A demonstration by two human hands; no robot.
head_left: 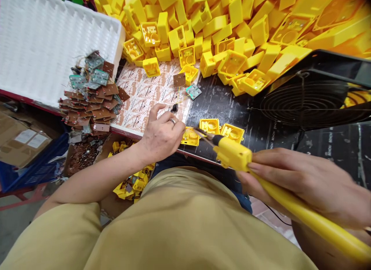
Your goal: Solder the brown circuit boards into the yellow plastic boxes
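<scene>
My left hand point(164, 132) is closed in a pinch at the bench's front edge, at a small black round part point(174, 107). Thin wires run from that part toward a green circuit board point(194, 91) and a brown board point(179, 80). In my right hand point(307, 181) is a yellow soldering iron point(234, 150), with a black collar and thin metal tip pointing left. Its tip hovers over open yellow housings: one point(190, 137) beside my left hand, another point(210, 126) behind the tip, and a third point(232, 132) to the right. Fingertip contact is partly hidden.
Yellow housings point(179, 38) are heaped across the back. Brown and green boards point(92, 101) are piled at left, beside a white foam tray point(58, 41). A black fan point(307, 96) stands at right. Below the bench edge sits a box of yellow pieces point(139, 183).
</scene>
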